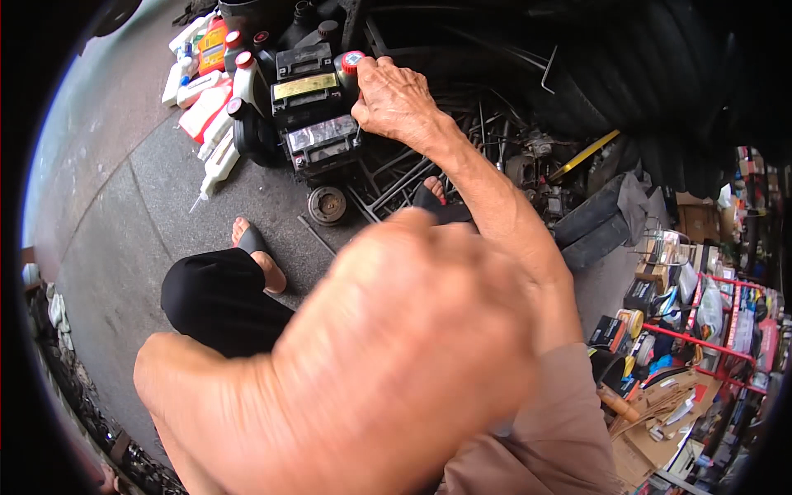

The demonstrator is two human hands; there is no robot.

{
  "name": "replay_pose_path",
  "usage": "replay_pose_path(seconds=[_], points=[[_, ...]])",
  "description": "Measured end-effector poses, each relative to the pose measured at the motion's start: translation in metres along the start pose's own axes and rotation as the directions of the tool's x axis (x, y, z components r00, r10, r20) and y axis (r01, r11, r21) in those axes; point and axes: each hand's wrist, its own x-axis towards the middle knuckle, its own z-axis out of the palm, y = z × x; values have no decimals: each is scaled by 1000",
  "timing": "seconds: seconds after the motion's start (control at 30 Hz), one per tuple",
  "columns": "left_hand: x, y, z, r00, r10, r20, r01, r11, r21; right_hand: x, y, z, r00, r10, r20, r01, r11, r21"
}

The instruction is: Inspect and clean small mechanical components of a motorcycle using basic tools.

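Observation:
My left hand (412,322) fills the lower middle, close to the camera and blurred, its knuckles bent and fingertips hidden. Farther forward, my right hand (394,97) has curled fingers beside a dark bottle with a red cap (351,64). Below its fingers a thin metal piece shows at the corner of a black battery with a silver top (322,136); what it grips is unclear. Behind that stand more batteries (301,91). Left of them are dark jugs (256,132) and several white and red bottles (206,107).
Metal rods and tools (379,190) lie around a round metal part (327,204). A yellow bar (586,155) and dark rubber pieces (590,231) are at the right, with a cluttered red rack (701,346) beyond. My feet (256,252) rest on grey pavement (107,206).

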Motion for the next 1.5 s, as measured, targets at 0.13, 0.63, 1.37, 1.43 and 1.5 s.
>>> replay_pose_path(seconds=[0.13, 0.63, 1.37, 1.43, 1.5], points=[[-13, -85, 78, 900, -208, 384, 256, 964, -78, -2, 2, -1, 997, 65, 30, -67, 996, 59], [-69, -253, 148, 633, -662, 401, 750, 652, -108, -1, 15, 2, 1000, 13, 11, -13, 1000, 17], [-100, -287, 162, 608, -701, 373, 773, 631, -72, 18, 7, -12, 966, 151, 211, -165, 985, 49], [-106, -287, 166, 614, -713, 339, 771, 634, -63, 18, 7, -12, 989, 84, 121, -79, 996, -44], [-109, -287, 169, 616, -711, 339, 768, 638, -54, 15, 7, -13, 998, -16, 68, 16, 1000, 6]])
